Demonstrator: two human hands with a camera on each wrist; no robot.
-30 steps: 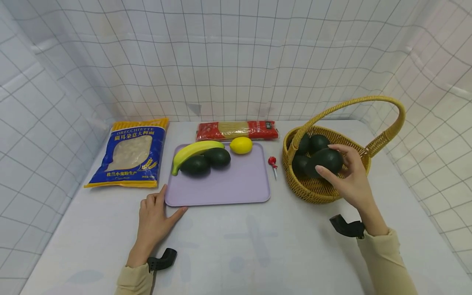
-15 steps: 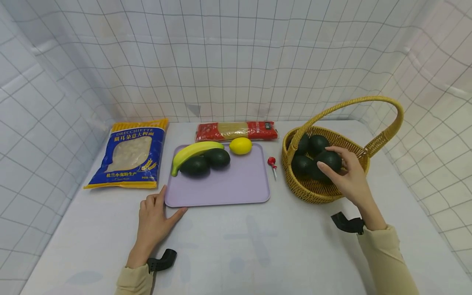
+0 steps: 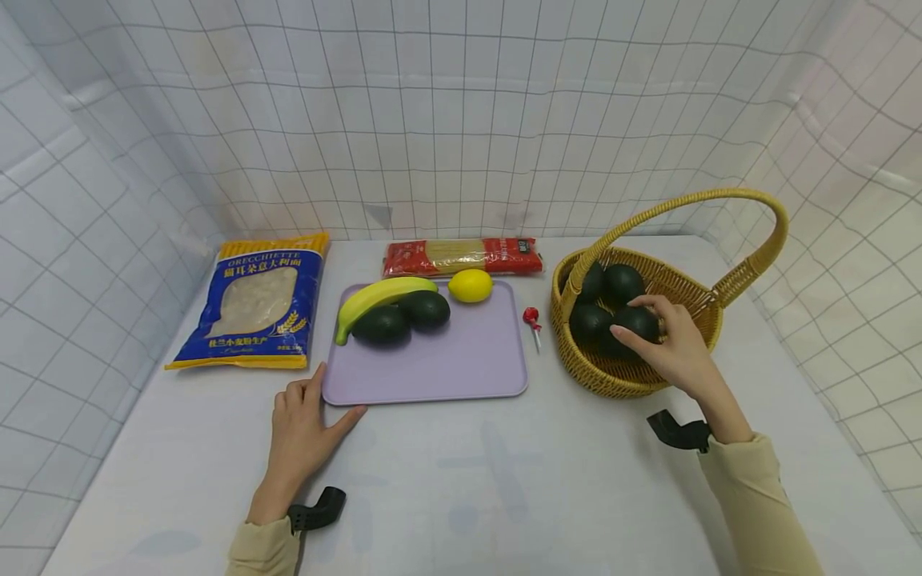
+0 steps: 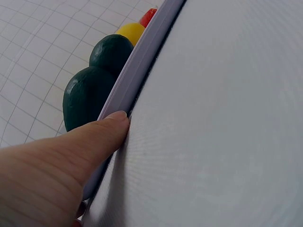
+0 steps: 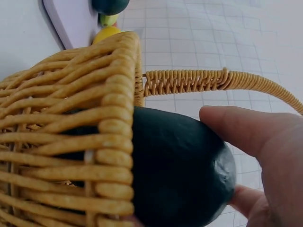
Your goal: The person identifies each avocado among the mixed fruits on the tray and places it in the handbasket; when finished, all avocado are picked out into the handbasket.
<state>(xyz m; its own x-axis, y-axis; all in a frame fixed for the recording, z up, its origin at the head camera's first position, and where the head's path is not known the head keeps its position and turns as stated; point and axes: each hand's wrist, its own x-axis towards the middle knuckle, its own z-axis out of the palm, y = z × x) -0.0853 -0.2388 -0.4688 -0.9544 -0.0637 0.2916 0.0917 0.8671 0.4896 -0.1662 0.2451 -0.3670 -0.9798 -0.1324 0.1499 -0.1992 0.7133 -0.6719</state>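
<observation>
**Right hand (image 3: 680,356) grips an avocado (image 3: 637,324) in the basket (image 3: 601,381); left hand (image 3: 297,432) rests at the tray (image 3: 461,364)**

Nearest are two pale yellow sleeves (image 3: 262,548), lying over a white table (image 3: 461,472), with a black mount (image 3: 317,510) on each wrist. Ahead of its sleeve, the left hand lies spread wide, holding nothing: the index finger touches the tray's left side, and the thumb presses its near edge. The lilac tray extends to the right of this hand.

The right hand is partly closed, its thumb and fingers curled about the dark green avocado, which sits inside the wicker basket. Three more avocados (image 3: 591,322) are in the basket, left of and beyond the right hand's fingertips. The handle (image 3: 774,232) arches up beyond that hand. To its left, outside the basket, lies a red lollipop (image 3: 531,314).

Beyond the left hand and to its right, two avocados (image 3: 382,326) rest on the tray, a banana (image 3: 382,294) close along their far side. A lemon (image 3: 471,286) is at the tray's far edge. Beyond the left hand and to its left lies a blue pasta bag (image 3: 252,308). Farther out, past the lemon, is a red noodle packet (image 3: 461,256), with a gridded white sheet (image 3: 475,144) behind everything.
</observation>
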